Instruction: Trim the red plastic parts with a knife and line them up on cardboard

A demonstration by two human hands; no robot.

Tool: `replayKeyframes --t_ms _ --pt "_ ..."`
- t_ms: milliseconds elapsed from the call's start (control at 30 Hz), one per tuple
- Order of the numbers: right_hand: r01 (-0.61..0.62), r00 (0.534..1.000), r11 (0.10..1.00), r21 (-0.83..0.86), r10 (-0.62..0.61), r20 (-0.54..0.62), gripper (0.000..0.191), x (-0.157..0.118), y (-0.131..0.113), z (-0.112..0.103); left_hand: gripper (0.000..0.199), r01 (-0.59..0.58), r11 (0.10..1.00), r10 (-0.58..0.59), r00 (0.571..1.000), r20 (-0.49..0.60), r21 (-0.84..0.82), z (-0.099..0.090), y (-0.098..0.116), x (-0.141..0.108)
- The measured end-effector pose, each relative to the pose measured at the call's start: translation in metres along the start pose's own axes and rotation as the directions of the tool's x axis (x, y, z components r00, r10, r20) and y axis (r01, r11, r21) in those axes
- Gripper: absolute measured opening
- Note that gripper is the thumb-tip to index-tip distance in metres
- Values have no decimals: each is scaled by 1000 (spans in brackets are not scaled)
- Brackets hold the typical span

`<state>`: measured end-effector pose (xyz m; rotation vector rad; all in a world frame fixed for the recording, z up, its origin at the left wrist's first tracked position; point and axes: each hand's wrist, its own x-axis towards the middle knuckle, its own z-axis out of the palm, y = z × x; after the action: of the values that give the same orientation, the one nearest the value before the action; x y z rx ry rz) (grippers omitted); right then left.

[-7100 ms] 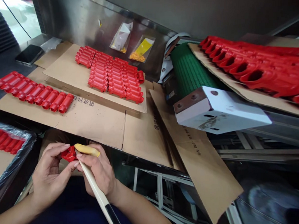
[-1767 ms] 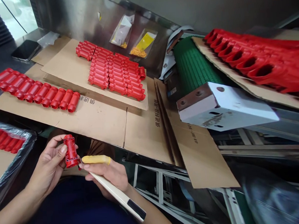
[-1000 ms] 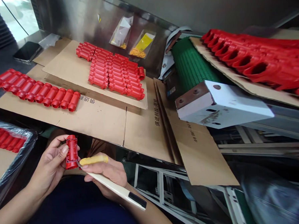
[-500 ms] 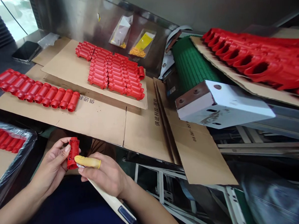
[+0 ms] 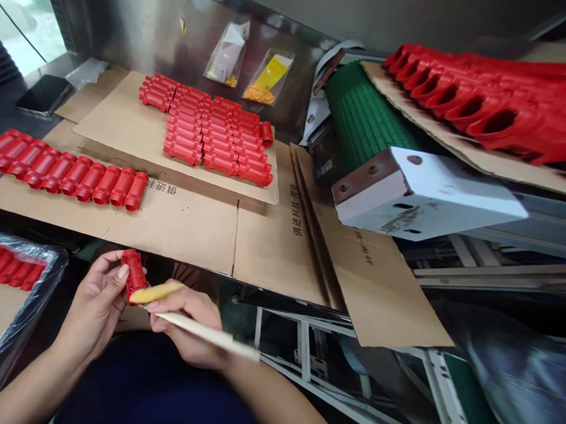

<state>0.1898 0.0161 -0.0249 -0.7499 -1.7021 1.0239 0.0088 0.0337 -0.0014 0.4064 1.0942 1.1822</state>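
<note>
The left hand (image 5: 95,304) grips a red part (image 5: 134,273) upright, just in front of the tabletop (image 5: 0,113)'s near edge. The right hand (image 5: 189,324) is closed on a pale-handled tool (image 5: 206,332), its yellow-covered finger (image 5: 157,292) at the part's lower end. A row of red pieces (image 5: 75,175) lies on cardboard beyond.

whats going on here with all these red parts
The left hand holds a small red part upright. The right hand, its index finger in a yellow cover, holds a pale-handled tool at the part's lower end. More red parts lie in a row and a block on cardboard.
</note>
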Motion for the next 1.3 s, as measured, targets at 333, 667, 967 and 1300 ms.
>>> replayKeyframes --t_ms 333,667,967,1300 --pt "-162 927 987 -18 146 -346 16 5 -10 -23 32 -274 961 272 961 53 46 -2 -6 -5" --pt "212 924 938 -274 -283 -256 22 9 -15 -6 18 -466 830 428 885 186 306 -4 -8 -20" --pt "229 915 938 -262 -299 -271 19 11 -11 -1 16 -483 823 419 872 254 299 -1 -11 -22" --pt "238 905 917 -320 -329 -269 19 9 -13 1 16 -475 824 416 877 240 308 1 -10 -25"
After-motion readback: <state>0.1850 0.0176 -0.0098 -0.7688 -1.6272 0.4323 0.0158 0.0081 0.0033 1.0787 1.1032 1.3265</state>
